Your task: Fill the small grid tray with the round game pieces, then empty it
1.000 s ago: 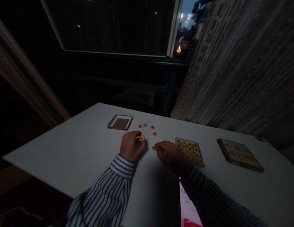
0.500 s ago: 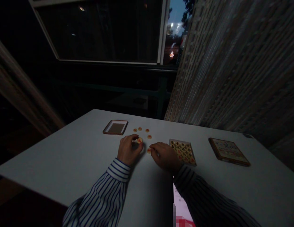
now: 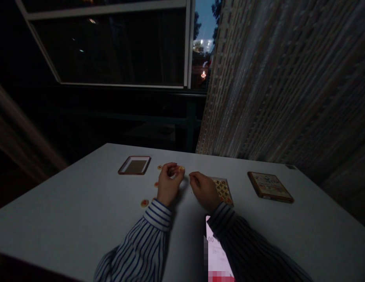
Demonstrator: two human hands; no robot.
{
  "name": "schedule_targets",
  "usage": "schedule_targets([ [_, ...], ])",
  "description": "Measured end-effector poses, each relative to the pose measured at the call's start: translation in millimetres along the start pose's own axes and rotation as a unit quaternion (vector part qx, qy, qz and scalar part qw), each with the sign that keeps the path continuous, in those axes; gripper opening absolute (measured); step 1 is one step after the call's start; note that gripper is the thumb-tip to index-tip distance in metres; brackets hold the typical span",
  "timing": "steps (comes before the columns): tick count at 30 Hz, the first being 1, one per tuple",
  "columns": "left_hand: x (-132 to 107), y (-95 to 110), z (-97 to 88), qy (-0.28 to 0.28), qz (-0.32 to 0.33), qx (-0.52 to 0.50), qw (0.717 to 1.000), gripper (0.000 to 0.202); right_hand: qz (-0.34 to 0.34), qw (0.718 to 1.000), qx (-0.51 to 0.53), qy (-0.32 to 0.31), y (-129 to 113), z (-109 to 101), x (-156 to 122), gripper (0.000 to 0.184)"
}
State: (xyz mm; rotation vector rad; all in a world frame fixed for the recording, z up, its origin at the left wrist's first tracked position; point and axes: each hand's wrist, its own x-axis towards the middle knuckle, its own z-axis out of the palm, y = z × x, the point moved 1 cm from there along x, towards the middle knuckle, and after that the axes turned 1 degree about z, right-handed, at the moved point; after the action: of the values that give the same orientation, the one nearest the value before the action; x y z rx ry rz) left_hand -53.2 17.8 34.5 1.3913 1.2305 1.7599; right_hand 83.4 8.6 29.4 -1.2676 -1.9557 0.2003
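Note:
My left hand [image 3: 169, 184] is closed, thumb and fingertips pinching a round xiangqi piece [image 3: 181, 169] above the white table. Close to its right, my right hand [image 3: 203, 190] has thumb and index fingertip pressed together; whether something small is between them is too dark to see. Left of my left hand, loose pieces with red marks lie on the table, among them one xiangqi piece [image 3: 144, 203] toward the front and another [image 3: 160, 167] farther back. A shallow box of xiangqi pieces [image 3: 223, 188] sits partly behind my right hand, its pieces in rows.
An open shallow tray [image 3: 121, 170] lies at the back left of the white table [image 3: 82, 219]. A flat box with a printed cover [image 3: 270, 186] lies on the right. A lit phone [image 3: 216, 246] is partly under my right forearm. A string curtain [image 3: 258, 98] hangs behind.
My left hand has moved right across the table with its piece, uncovering loose pieces to its left. My right hand has lifted from beside a piece and now pinches near the left fingertips. The view has shifted right.

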Motion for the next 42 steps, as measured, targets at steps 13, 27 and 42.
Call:
schedule_targets([
  [13, -35, -23, 24.4, -0.068, 0.06, 0.109, 0.99, 0.024, 0.113, 0.981, 0.159, -0.01, 22, -34, 7, 0.02],
  [27, -48, -21, 29.2, -0.106, 0.202, 0.265, 0.937, 0.02, 0.186, 0.929, 0.266, -0.178, 28, -45, -3, 0.009],
  [42, -47, -18, 36.3, -0.112, -0.121, -0.06, 0.985, 0.018, 0.168, 0.936, 0.238, -0.197, 30, -58, -3, 0.018],
])
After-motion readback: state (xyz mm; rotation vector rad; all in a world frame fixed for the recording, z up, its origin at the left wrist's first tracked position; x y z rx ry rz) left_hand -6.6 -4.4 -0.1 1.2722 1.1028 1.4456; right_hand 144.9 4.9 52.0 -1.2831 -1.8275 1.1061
